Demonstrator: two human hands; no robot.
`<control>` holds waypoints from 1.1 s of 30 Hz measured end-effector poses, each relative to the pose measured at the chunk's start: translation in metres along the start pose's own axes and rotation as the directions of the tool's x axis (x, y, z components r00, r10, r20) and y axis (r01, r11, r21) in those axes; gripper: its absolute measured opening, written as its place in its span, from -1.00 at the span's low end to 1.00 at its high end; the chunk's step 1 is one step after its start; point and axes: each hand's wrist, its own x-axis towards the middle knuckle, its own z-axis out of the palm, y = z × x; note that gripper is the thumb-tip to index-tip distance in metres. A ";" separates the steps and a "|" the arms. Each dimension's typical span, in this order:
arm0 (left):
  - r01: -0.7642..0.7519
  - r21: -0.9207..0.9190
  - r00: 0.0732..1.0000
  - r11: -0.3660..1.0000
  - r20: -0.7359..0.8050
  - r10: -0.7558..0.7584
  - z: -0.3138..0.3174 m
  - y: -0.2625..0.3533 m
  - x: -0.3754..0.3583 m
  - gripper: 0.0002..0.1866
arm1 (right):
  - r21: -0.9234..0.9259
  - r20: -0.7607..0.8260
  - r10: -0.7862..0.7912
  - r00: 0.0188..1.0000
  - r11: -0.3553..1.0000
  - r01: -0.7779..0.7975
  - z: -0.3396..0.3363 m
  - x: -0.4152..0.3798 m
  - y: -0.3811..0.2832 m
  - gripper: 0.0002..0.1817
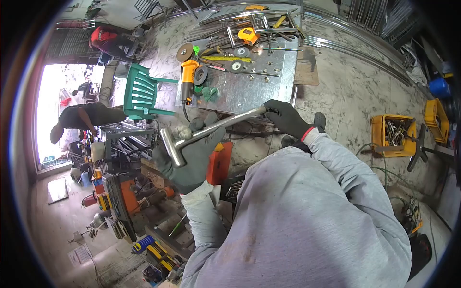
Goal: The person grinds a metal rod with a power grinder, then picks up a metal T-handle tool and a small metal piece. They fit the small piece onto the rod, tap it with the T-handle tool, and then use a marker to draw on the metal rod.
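A T-shaped steel pipe piece [225, 126] is held slantwise in front of my body, its short crosspiece at the lower left. My left hand [194, 165], in a dark grey glove, is around the stem next to the crosspiece. At the stem's other end my right hand [287, 119], in a dark glove with a red cuff edge, is closed on the tip. Just beyond the pipe stands a metal-topped worktable [269, 91]. On it lies a yellow angle grinder [188, 79] with its cord hanging over the edge.
The table also carries grinding discs [236, 66], a tape measure [248, 35] and piled steel tubes [211, 32]. A green plastic chair [140, 92] stands at its left. Yellow crates [393, 137] are at right. Two people [89, 117] [113, 42] are at left.
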 end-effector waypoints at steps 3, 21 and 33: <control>-0.094 0.755 0.980 0.649 -0.046 0.195 0.001 0.003 -0.003 -0.27 | -0.016 -0.035 -0.151 0.988 0.988 0.151 0.005 0.003 0.004 -0.71; -0.019 0.941 0.996 -0.337 0.049 0.081 0.004 0.020 0.004 -0.51 | 0.247 -0.037 0.096 0.995 0.965 -0.084 -0.022 -0.016 0.004 -0.71; -0.334 0.931 0.942 -0.147 0.336 -0.009 0.028 0.012 0.020 -0.82 | 0.068 -0.052 -0.088 0.995 0.993 0.091 -0.012 -0.019 0.007 -0.74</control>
